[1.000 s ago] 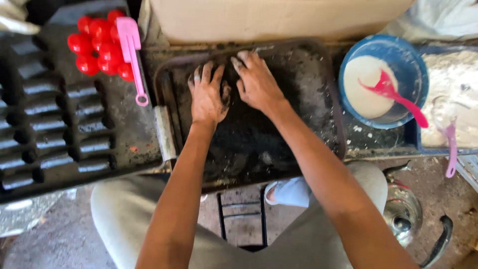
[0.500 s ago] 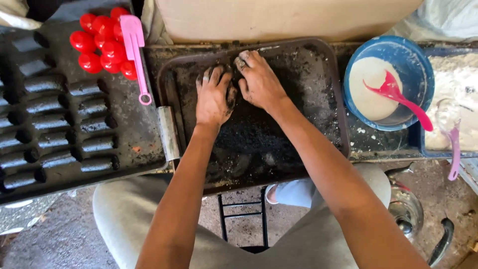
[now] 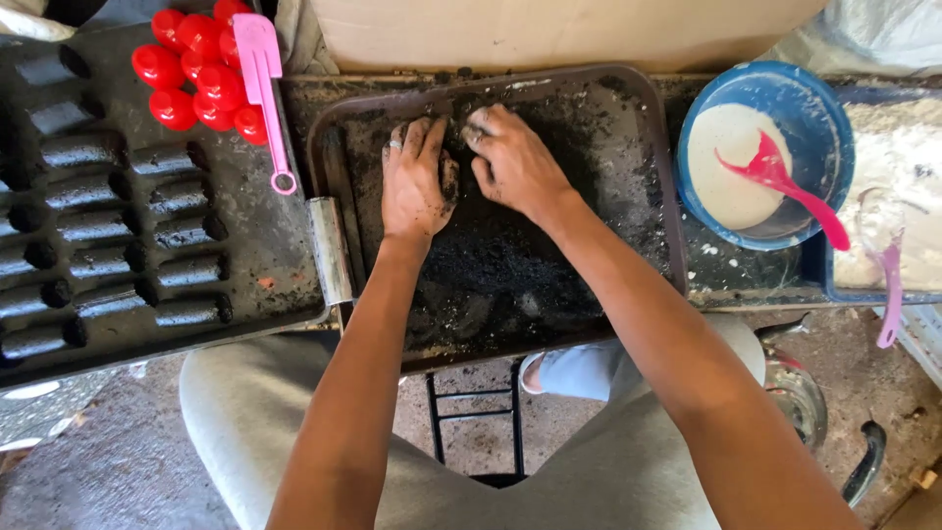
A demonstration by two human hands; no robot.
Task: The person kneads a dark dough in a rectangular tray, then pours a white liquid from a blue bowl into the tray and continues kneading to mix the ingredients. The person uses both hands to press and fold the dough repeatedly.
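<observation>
Both hands have crept toward the far edge of the dark tray [image 3: 648, 186], where the left hand [image 3: 417, 182] presses flat, fingers spread, on the black mixture [image 3: 491, 265] while the right hand [image 3: 515, 162] curls, perhaps gripping a clump

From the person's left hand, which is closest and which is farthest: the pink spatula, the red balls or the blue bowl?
Measured from the left hand in the head view:
1. Pink plastic spatula, just to its left.
2. Heap of shiny red balls, farther left, at the top corner.
3. Round blue bowl of pale batter, across the tray on the right.
</observation>
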